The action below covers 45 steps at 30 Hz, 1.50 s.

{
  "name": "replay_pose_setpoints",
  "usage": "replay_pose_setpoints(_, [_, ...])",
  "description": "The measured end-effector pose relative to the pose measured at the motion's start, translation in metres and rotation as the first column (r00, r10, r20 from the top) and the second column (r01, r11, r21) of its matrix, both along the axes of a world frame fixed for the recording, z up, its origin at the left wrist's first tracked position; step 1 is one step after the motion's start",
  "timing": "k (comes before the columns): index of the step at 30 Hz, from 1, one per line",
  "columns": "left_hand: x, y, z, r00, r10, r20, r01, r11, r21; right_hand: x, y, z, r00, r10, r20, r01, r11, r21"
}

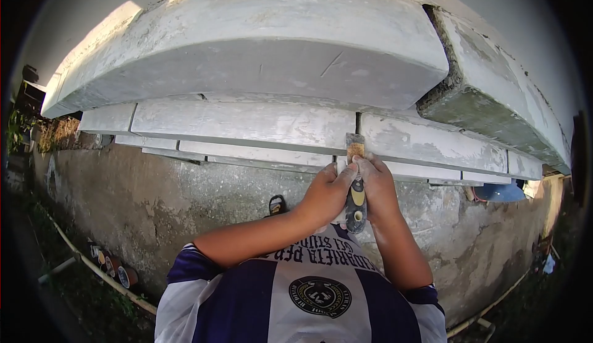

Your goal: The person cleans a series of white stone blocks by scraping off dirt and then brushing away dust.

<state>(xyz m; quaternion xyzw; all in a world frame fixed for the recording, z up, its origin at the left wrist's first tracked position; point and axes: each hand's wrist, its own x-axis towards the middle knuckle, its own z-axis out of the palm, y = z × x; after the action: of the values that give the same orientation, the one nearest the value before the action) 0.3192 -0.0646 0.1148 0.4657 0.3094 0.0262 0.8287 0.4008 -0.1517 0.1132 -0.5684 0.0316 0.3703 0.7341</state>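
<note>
A putty knife [356,198] with a black and yellow handle points away from me, its stained blade close to the gap between two pale blocks. My left hand [330,190] is closed at the knife's neck, fingers pressed against it. On the other side, my right hand [377,185] is closed round the same part, with the thumbs close together. The handle's end hangs free below both hands. A long whitish block [247,123] and a second block [432,142] lie just beyond the blade.
A large pale slab [247,71] juts out above the blocks, with another slab [494,83] at the right. A blue basin [499,191] sits below the right end. Pots [128,276] and a pole [99,275] lie at lower left. A sandal [277,204] shows below.
</note>
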Motion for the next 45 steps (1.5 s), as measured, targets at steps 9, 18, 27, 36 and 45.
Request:
replay_pose_setpoints(9, [0.014, 0.014, -0.017, 0.997, -0.076, -0.012, 0.076, 0.997, 0.027, 0.012, 0.008, -0.003, 1.000, -0.012, 0.018, 0.011, 0.999, 0.048])
replay_pose_setpoints(18, [0.030, 0.012, -0.017, 0.999, -0.027, 0.021, 0.029, 0.997, -0.073, 0.025, 0.010, 0.001, 1.000, -0.024, 0.011, 0.023, 0.999, 0.041])
replay_pose_setpoints(27, [0.010, -0.014, 0.005, 0.989, 0.127, 0.073, -0.115, 0.982, -0.152, 0.008, -0.002, 0.002, 0.999, -0.032, 0.037, 0.035, 0.997, -0.065])
replay_pose_setpoints(36, [0.010, -0.013, -0.015, 0.991, 0.092, 0.100, -0.087, 0.995, -0.050, 0.007, -0.003, -0.001, 0.999, -0.023, 0.033, 0.025, 0.999, -0.047])
replay_pose_setpoints(45, [0.032, 0.007, -0.017, 0.996, 0.061, 0.072, -0.056, 0.996, -0.069, 0.031, 0.011, -0.007, 1.000, 0.000, 0.030, 0.000, 1.000, 0.015])
